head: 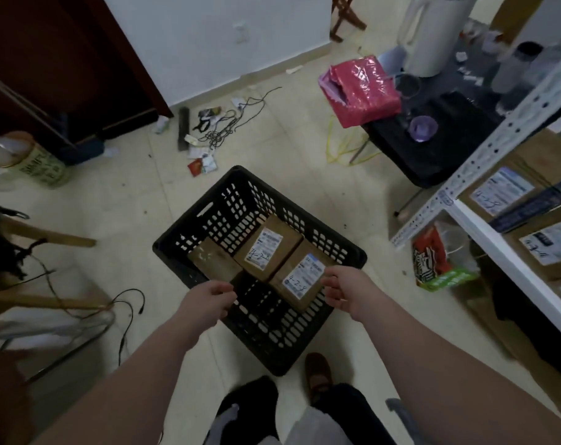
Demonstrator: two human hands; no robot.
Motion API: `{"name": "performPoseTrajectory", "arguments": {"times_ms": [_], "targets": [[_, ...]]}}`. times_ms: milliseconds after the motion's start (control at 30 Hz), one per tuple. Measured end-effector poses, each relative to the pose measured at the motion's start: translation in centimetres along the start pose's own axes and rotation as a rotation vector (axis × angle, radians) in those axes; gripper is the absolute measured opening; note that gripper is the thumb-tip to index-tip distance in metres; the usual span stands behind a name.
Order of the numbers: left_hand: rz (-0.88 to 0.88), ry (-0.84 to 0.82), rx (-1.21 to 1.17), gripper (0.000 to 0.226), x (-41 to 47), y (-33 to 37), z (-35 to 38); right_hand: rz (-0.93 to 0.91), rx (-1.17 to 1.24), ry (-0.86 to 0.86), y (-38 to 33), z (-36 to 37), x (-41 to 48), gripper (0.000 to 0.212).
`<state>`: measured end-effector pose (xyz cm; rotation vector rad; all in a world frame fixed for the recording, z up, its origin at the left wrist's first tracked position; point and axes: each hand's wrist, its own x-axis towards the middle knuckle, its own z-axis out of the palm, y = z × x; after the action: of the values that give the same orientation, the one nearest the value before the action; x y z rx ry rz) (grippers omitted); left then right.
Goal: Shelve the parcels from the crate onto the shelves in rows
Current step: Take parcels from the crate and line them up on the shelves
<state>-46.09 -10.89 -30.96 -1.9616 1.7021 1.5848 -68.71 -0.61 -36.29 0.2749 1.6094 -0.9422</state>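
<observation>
nearest, the person's shoe [317, 374] stands just beside the near corner of the black crate [272, 342] on the floor; both forearms reach down over the crate's near rim; the left hand [205, 300] has its fingers curled, with thumb and fingertips seeming to pinch the near corner of a plain brown parcel [213, 260], though blur makes the contact hard to confirm; the right hand [343, 293] curls its fingers round the right edge of a labelled parcel [300, 282], which touches a second labelled parcel [266, 248] farther in; all three parcels are inside the crate; off to the right, the white shelf [504, 261] holds a row of labelled boxes [548, 248]; the step in hand looks to be picking up from the crate; the next move likely calls for firming each grip, lifting clear of the rim, then turning right to a free spot in the row
</observation>
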Motion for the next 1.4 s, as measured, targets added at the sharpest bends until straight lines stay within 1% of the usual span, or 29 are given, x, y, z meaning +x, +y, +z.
{"name": "performPoseTrajectory", "arguments": {"times_ms": [133,233,300,400,500,567,733,833,933,1033,1100,1200,1400], "targets": [[-0.047,-0.066,0.059,0.03,4.8,0.5,-0.8,0.081,0.065,0.012,0.4,1.8,2.5,0.02],[-0.01,-0.153,0.178,0.034,8.8,1.1,-1.0,0.1,0.068,0.052,0.6,3.2,4.5,0.024],[0.056,-0.212,0.305,0.035,11.4,1.6,-1.2,0.105,0.054,0.127,1.1,4.3,5.8,0.031],[0.141,-0.289,0.489,0.034,15.1,2.4,-2.1,0.105,0.102,0.238,2.5,6.4,7.9,0.046],[0.201,-0.3,0.596,0.033,18.6,2.8,-3.1,0.089,0.097,0.352,4.0,9.0,10.4,0.055],[0.233,-0.306,0.677,0.038,21.0,2.8,-3.3,0.056,0.049,0.426,4.5,10.5,12.1,0.06],[0.283,-0.338,0.99,0.057,27.8,0.4,-1.8,0.199,-0.15,0.522,6.0,13.4,17.7,0.082],[0.264,-0.393,1.125,0.063,30.7,-1.2,0.2,0.212,-0.195,0.568,6.4,13.9,20.6,0.102],[0.221,-0.461,1.135,0.068,32.7,-2.5,1.5,0.261,-0.23,0.585,6.6,14.4,22.9,0.122],[0.195,-0.48,1.151,0.069,34.1,-3.6,2.1,0.26,-0.236,0.613,6.8,14.8,25.2,0.132],[0.197,-0.475,1.235,0.069,34.5,-3.9,2.3,0.29,-0.237,0.635,6.7,15.0,26.2,0.138],[0.221,-0.463,1.342,0.069,34.5,-4.0,2.5,0.348,-0.247,0.643,6.5,15.0,27.2,0.146],[0.282,-0.477,1.344,0.072,35.4,-4.1,2.2,0.401,-0.278,0.679,6.0,15.8,28.2,0.15]]}}
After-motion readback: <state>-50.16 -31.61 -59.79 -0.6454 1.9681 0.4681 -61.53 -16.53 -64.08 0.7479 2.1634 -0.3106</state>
